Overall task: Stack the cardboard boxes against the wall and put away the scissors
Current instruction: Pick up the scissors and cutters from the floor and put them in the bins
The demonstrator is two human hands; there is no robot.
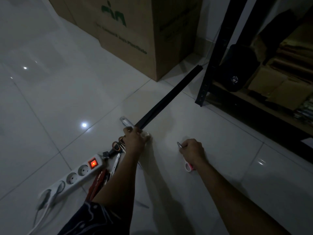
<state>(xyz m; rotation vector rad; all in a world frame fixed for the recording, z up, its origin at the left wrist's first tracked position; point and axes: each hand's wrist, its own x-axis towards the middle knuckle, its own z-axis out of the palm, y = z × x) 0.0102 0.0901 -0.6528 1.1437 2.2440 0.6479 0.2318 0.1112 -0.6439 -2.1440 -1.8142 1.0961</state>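
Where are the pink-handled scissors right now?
In the head view, the pink-handled scissors are in the right hand, low over the white floor, right of the left hand and the black bar.

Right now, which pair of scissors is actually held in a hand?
The pink-handled scissors, gripped in the right hand with the tip poking out front. The brown-handled scissors lie on the floor by the power strip.

storeroom | tiled floor [67, 99] | cardboard boxes [128, 36] | black metal shelving [208, 78] holding flattened cardboard
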